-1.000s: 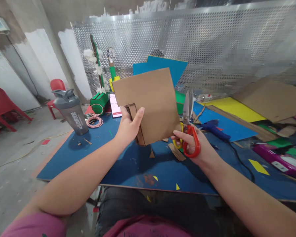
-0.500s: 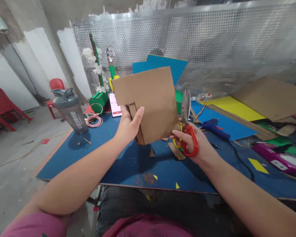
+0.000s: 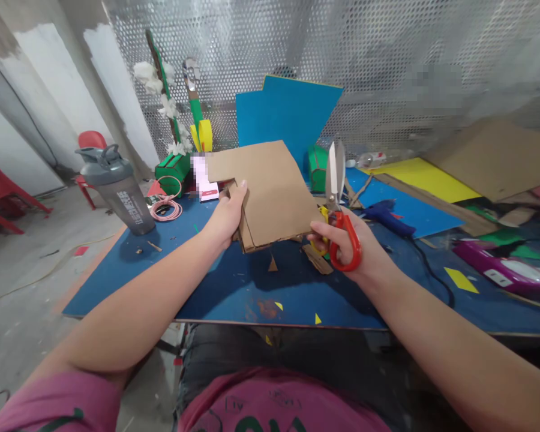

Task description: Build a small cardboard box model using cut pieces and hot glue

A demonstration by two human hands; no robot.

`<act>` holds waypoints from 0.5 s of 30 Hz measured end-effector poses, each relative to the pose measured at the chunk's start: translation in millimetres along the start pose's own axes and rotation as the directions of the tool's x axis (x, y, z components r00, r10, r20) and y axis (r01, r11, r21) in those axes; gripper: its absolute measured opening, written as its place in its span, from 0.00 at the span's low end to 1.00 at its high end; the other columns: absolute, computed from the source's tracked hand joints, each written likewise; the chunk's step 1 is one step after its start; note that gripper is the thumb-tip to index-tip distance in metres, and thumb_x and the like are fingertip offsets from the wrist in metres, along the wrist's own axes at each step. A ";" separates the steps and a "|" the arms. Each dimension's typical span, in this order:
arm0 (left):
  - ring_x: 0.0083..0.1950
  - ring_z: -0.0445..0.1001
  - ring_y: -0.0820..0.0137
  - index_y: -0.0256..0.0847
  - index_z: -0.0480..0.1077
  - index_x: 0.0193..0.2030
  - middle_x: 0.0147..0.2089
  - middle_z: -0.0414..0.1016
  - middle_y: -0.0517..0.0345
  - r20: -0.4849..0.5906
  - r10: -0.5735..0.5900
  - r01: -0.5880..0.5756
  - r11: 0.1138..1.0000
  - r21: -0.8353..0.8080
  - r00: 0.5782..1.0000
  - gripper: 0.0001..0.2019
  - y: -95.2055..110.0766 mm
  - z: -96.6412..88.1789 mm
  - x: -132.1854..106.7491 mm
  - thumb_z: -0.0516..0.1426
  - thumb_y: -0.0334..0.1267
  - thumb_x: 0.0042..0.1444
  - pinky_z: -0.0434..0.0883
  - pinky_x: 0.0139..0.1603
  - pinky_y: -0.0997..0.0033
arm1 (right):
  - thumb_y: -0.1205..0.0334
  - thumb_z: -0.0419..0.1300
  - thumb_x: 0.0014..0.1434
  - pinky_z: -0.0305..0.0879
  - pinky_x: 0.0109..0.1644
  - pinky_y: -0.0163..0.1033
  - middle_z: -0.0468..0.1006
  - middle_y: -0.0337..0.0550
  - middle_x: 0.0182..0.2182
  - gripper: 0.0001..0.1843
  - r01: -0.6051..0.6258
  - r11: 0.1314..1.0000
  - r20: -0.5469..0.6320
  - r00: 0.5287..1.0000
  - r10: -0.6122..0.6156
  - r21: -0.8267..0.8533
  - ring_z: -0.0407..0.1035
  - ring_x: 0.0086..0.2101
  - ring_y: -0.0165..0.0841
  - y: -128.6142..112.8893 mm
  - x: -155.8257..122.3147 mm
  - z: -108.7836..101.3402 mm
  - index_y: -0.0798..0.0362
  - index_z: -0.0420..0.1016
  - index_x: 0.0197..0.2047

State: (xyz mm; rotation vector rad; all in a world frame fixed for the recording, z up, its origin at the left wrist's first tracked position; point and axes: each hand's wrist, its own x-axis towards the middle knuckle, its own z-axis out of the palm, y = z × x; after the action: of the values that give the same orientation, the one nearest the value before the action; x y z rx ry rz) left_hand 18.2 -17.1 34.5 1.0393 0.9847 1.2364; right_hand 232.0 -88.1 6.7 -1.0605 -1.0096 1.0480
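Cardboard (image 3: 274,195) in left hand (image 3: 227,217) by its notched edge, scissors (image 3: 333,195) in right hand (image 3: 366,246) (mostly open tabletop (image 3: 225,294) near front edge)

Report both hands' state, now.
Left hand: closed on the flat brown cardboard piece.
Right hand: holding the red-and-yellow-handled metal scissors, beside the cardboard's lower right corner.

Two hands (image 3: 228,217) (image 3: 360,246) are holding one pair of scissors (image 3: 333,195) and at least one notched cardboard piece (image 3: 274,195). One shaker bottle (image 3: 122,195), one phone (image 3: 209,194) and one glue gun (image 3: 390,219) are occupying the table (image 3: 234,294). Two blue boards (image 3: 252,120) (image 3: 303,111) are standing behind, two red chairs (image 3: 9,195) (image 3: 91,140) are standing at the left, and two small yellow triangles (image 3: 279,306) (image 3: 317,319) are lying near the table's front edge.
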 end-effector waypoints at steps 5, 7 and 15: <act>0.67 0.80 0.45 0.45 0.62 0.71 0.70 0.77 0.37 0.008 -0.010 0.010 1.000 0.016 1.000 0.37 -5.1 -2.7 3.4 0.64 0.61 0.63 0.78 0.63 0.43 | 0.51 0.85 0.32 0.67 0.23 0.35 0.76 0.34 0.27 0.30 -0.047 0.997 -0.034 0.998 0.049 0.054 0.70 0.26 0.31 3.1 1.9 -1.3 0.47 0.71 0.30; 0.67 0.79 0.45 0.45 0.62 0.71 0.70 0.77 0.37 0.016 -0.010 0.010 1.000 0.009 1.000 0.38 -4.9 -3.1 3.6 0.64 0.62 0.62 0.77 0.65 0.43 | 0.52 0.85 0.30 0.67 0.23 0.34 0.75 0.34 0.27 0.31 -0.088 0.991 -0.031 0.995 0.092 0.101 0.72 0.28 0.32 5.2 3.1 -1.9 0.47 0.69 0.30; 0.66 0.80 0.44 0.44 0.66 0.68 0.65 0.81 0.39 -0.011 0.009 -0.010 1.000 -0.030 1.000 0.30 -0.4 -0.5 3.1 0.62 0.57 0.65 0.75 0.67 0.41 | 0.55 0.85 0.33 0.67 0.24 0.34 0.78 0.36 0.30 0.27 -0.095 0.993 0.022 0.995 0.094 0.068 0.70 0.27 0.30 2.1 1.1 -1.3 0.48 0.75 0.31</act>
State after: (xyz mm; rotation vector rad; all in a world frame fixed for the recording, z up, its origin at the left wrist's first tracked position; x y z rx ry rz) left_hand 18.0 -14.0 33.9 1.0160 0.9676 1.2619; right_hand 233.2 -87.0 4.5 -1.0519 -0.9397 1.1635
